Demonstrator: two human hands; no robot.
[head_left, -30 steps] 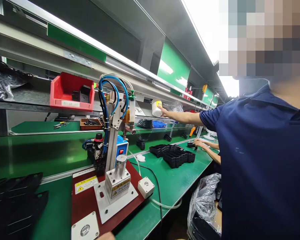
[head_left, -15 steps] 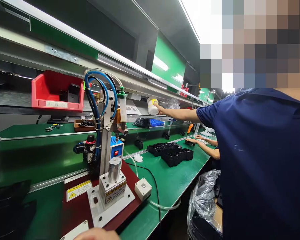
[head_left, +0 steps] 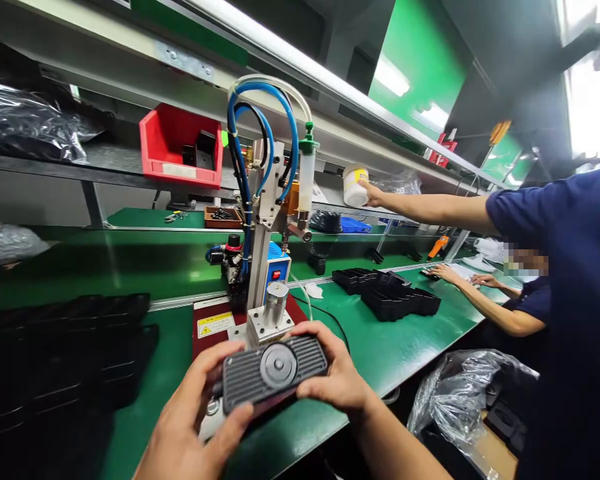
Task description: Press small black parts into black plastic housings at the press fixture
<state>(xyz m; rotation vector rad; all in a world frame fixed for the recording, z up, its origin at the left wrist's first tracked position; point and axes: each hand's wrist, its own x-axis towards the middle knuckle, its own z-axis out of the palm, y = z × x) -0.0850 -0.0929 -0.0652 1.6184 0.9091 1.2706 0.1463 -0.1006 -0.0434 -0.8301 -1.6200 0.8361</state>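
Note:
Between both my hands is a black rectangular housing [head_left: 307,360] with ribbed ends and a round disc in its middle. My left hand [head_left: 195,400] grips its left end, thumb on the lower edge. My right hand [head_left: 335,373] closes round the right end, fingers along the top edge and thumb below. Just behind the housing stands a bench dispensing machine [head_left: 261,267] with a clear syringe [head_left: 306,180], blue hoses and a round metal post [head_left: 276,300] on a block. The housing hides part of its base.
Stacked black trays [head_left: 400,300] lie right of the machine, more black trays [head_left: 65,360] at left. A red bin [head_left: 180,170] sits on the shelf. A co-worker's arm [head_left: 425,205] holds a white tub [head_left: 355,188]. A plastic-lined box [head_left: 460,393] stands below the bench edge.
Both my hands have come up into view with the black housing; earlier only part of one hand showed. My view has turned left. The co-worker still holds the tub.

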